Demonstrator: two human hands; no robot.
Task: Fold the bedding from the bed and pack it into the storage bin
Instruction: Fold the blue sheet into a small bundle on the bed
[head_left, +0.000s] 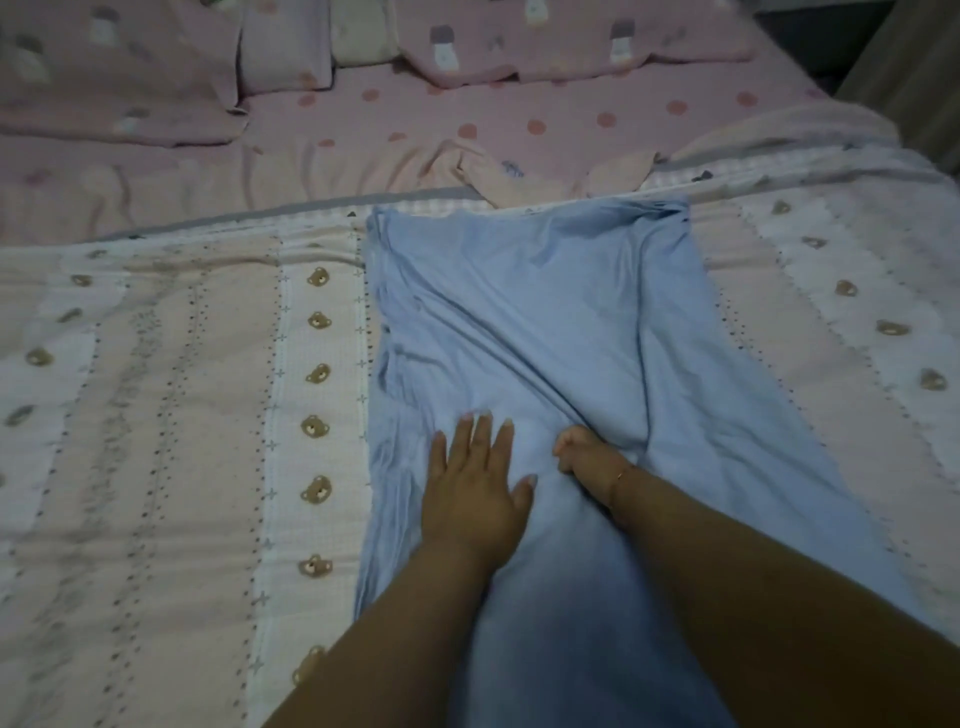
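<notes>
Currently I am mid-fold on the blue sheet (545, 322) lying over the quilt (182, 389): left hand (475, 493) presses flat with fingers straight, right hand (587, 457) bunches cloth in curled fingers; next, I judge, fold the gripped part across.

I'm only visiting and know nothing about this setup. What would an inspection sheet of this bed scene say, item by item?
Surface: bed covered by a pale pink and white quilt with small brown bear faces; a pink polka-dot sheet lies beyond it.
Job's things: long light blue fabric sheet, wrinkled, spread lengthwise on the quilt; storage bin not seen.
Clutter: pink patterned pillows at the head; a crumpled pale pink cloth past the blue sheet's far end.
Hands: left hand pressed flat on the blue sheet; right hand bunching a fold of it.
Cables: nothing seen.
Surroundings: dim room, dark gap at the far right corner.
</notes>
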